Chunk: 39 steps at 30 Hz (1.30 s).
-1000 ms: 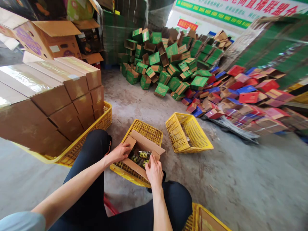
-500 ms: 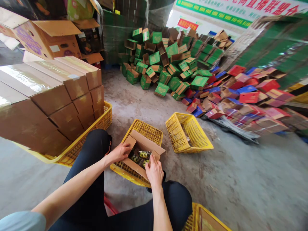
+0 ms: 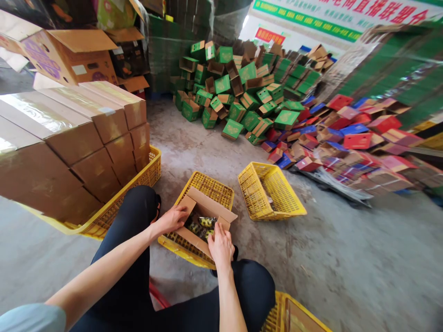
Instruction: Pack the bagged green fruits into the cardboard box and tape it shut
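An open cardboard box (image 3: 195, 238) rests on an upturned yellow plastic crate (image 3: 214, 188) between my knees. Inside lie several small packets (image 3: 206, 222) in clear, dark and yellow-green wrapping; what they contain I cannot make out. My left hand (image 3: 172, 218) grips the box's left end, its fingers bent over the flap. On the opposite end, my right hand (image 3: 221, 244) has its fingers closed over the right flap. The far long flap stands up and leans outward.
Taped cardboard boxes (image 3: 93, 133) are stacked in a large yellow crate (image 3: 104, 217) on my left. Another yellow crate (image 3: 254, 196) stands ahead to the right, and one more (image 3: 290, 316) is beside my right knee. Piles of green cartons (image 3: 232, 129) and red-and-blue cartons (image 3: 358, 140) lie farther off.
My right hand has shifted very slightly at the right flap. The box, the packets and my left hand look the same.
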Available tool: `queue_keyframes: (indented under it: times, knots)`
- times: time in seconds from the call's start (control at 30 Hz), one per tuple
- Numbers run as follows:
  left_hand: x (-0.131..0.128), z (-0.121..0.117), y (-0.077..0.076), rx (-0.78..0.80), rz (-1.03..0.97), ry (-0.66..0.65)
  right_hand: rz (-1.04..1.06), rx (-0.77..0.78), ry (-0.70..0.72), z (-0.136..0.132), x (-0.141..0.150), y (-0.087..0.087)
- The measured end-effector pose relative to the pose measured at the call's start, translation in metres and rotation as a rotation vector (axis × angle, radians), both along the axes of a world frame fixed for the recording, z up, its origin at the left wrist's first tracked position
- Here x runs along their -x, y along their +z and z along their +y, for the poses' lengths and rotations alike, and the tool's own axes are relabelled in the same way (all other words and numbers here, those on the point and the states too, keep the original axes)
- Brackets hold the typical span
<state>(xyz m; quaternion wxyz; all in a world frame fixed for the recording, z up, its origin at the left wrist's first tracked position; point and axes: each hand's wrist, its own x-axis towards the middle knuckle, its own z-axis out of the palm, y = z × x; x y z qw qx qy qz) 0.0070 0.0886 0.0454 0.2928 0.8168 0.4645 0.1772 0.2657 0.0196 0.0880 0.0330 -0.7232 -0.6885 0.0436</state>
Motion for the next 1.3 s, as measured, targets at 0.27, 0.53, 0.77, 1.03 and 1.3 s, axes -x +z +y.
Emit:
queue_keyframes:
  times: [0.27, 0.53, 0.77, 1.03, 1.3]
  knots:
    - [0.000, 0.000, 0.000, 0.006, -0.002, 0.000, -0.024, 0.009, 0.008, 0.001, 0.001, -0.004]
    - [0.000, -0.001, 0.001, -0.001, -0.009, 0.002, -0.043, 0.006, 0.022, 0.002, 0.004, -0.008]
    - [0.002, -0.001, 0.004, 0.009, -0.024, -0.013, -0.030, -0.005, 0.041, 0.004, 0.001, -0.009]
    - [0.005, -0.005, 0.014, 0.102, 0.040, -0.070, 0.098, 0.054, 0.075, 0.002, -0.010, -0.009]
    - [0.003, -0.008, 0.014, 0.153, 0.112, -0.096, 0.286, 0.023, 0.149, -0.002, -0.028, -0.012]
